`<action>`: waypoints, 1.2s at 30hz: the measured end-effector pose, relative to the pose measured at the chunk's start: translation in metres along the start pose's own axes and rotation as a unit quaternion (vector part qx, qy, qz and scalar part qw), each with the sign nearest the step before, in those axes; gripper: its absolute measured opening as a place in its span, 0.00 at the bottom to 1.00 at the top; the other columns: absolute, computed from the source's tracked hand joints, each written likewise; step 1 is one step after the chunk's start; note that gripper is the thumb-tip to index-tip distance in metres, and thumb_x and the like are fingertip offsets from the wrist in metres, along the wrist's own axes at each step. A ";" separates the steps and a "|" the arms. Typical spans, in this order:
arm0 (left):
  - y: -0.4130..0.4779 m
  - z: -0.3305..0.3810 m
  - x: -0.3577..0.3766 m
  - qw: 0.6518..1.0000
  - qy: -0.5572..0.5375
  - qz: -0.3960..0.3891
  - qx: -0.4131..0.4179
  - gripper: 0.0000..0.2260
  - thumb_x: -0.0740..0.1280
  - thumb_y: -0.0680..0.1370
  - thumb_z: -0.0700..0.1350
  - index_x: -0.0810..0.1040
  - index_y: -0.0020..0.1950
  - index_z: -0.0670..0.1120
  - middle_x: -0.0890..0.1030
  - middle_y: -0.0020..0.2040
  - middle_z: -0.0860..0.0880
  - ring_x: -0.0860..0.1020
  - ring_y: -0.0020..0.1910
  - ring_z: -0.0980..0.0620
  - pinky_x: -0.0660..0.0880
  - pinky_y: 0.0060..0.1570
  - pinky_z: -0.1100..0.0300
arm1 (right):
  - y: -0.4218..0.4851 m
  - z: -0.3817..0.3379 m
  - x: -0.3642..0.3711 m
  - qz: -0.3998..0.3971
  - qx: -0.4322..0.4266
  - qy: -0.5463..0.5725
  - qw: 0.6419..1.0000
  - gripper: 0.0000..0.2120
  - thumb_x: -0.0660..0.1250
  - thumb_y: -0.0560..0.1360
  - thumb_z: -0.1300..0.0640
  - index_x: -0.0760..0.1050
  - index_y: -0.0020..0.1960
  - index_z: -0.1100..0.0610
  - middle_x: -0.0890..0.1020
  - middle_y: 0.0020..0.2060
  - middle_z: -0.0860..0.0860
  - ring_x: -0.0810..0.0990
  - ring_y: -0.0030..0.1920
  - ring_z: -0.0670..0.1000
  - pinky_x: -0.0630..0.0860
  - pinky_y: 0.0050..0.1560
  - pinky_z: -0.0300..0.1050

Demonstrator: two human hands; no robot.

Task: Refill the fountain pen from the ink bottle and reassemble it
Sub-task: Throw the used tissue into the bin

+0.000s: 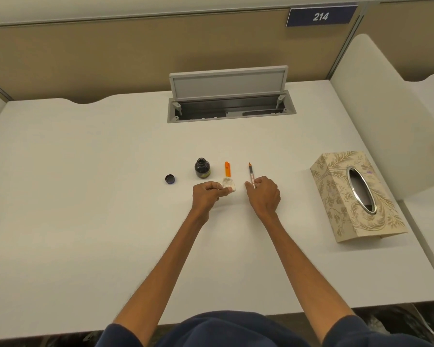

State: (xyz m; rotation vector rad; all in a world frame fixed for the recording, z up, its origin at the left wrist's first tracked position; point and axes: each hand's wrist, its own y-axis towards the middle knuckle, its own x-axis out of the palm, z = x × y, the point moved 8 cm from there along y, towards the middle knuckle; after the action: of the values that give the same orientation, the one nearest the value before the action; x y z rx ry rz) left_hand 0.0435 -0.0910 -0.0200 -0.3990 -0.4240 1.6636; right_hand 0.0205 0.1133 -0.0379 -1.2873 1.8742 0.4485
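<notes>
An uncapped dark ink bottle (pixel 202 168) stands on the white desk (pixel 85 196). Its round dark lid (pixel 170 179) lies to the left. An orange pen barrel or cap (pixel 227 169) lies right of the bottle. My left hand (pixel 207 195) pinches a crumpled white tissue (pixel 229 184) just below the orange part. My right hand (pixel 263 194) holds the lower end of the pen's inner section (pixel 251 172), a thin clear tube whose orange nib points away from me.
A patterned beige tissue box (pixel 356 196) with a metal-rimmed oval slot sits at the right. A grey cable hatch (pixel 231 101) stands open at the back of the desk. Partition walls rise behind and at the right.
</notes>
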 end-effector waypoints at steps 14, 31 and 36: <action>-0.015 0.004 -0.017 0.999 -0.046 0.020 0.009 0.21 0.77 0.69 0.36 0.75 0.58 0.43 0.83 0.42 0.48 0.80 0.41 0.54 0.76 0.50 0.58 | -0.018 -0.021 -0.027 -0.010 -0.107 0.139 0.984 0.14 0.72 0.74 0.47 0.80 0.55 0.53 0.82 0.49 0.49 0.80 0.46 0.49 0.72 0.44 0.39; -0.077 -0.014 -0.114 0.993 -0.116 -0.021 0.023 0.13 0.71 0.77 0.43 0.82 0.60 0.39 0.84 0.49 0.46 0.80 0.45 0.51 0.77 0.60 0.55 | -0.133 -0.135 0.036 -0.302 -0.345 0.273 0.846 0.14 0.71 0.77 0.60 0.81 0.62 0.54 0.83 0.54 0.49 0.84 0.45 0.49 0.76 0.42 0.36; -0.109 -0.025 -0.164 0.993 -0.114 0.013 0.025 0.09 0.69 0.78 0.42 0.84 0.56 0.41 0.83 0.48 0.47 0.81 0.49 0.50 0.78 0.59 0.51 | -0.181 -0.170 0.057 -0.337 -0.404 0.258 0.810 0.13 0.69 0.78 0.61 0.81 0.62 0.55 0.82 0.53 0.50 0.82 0.47 0.45 0.75 0.43 0.34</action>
State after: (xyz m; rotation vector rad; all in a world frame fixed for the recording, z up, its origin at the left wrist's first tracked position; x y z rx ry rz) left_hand 0.1707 -0.2388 0.0147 -0.1777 -0.5465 1.7478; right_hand 0.1031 -0.1111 0.0487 -2.7551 1.4581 0.5594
